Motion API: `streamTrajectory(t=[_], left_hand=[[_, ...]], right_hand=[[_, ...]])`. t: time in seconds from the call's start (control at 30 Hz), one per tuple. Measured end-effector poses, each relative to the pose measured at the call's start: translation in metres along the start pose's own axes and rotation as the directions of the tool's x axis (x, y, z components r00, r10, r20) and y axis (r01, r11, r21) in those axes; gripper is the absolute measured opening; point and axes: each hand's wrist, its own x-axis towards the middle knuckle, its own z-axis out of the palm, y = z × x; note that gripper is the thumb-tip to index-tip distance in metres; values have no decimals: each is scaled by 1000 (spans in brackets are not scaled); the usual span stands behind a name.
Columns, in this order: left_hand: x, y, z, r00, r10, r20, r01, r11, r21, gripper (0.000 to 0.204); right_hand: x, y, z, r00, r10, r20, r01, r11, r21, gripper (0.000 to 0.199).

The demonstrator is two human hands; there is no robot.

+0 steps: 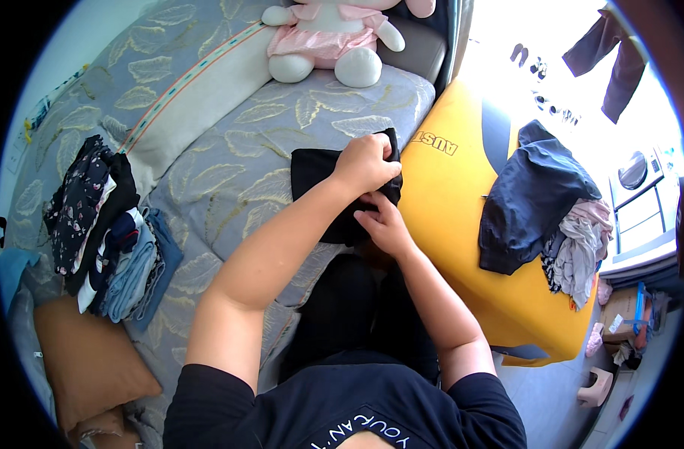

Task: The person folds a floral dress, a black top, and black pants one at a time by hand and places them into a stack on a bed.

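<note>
Here, the black cloth (314, 170) is gripped by the curled left hand (366, 162) and touched by the narrowly parted right hand (388, 226) (whether pinched cannot be told). It lies beneath both hands, by the bed (230, 179), one corner pointed away past the left hand; its long axis is unclear.

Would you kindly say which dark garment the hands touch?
The black cloth garment, touching left hand and right hand; the crumpled navy garment, stacked clothes and hanging dark trousers are untouched.
</note>
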Motion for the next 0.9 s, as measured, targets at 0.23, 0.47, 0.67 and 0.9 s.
streamTrajectory(t=[0.23,0.47,0.67,0.9], left_hand=[[-52,-59,-13,945,-267,-192,210,939,-273,32],[-137,-135,-36,753,-621,-220,608,783,-129,56],[-125,-146,-32,882,-433,-188,446,894,34,67],[-122,-111,-19,864,-451,-226,472,880,46,85]], right_hand=[[-19,-2,7,956,-141,257,241,876,-418,59],[-23,-2,-5,993,8,115,31,944,-328,19],[18,-6,9,861,-502,81,429,633,-644,20],[106,1,1,895,-431,115,310,416,-855,45]])
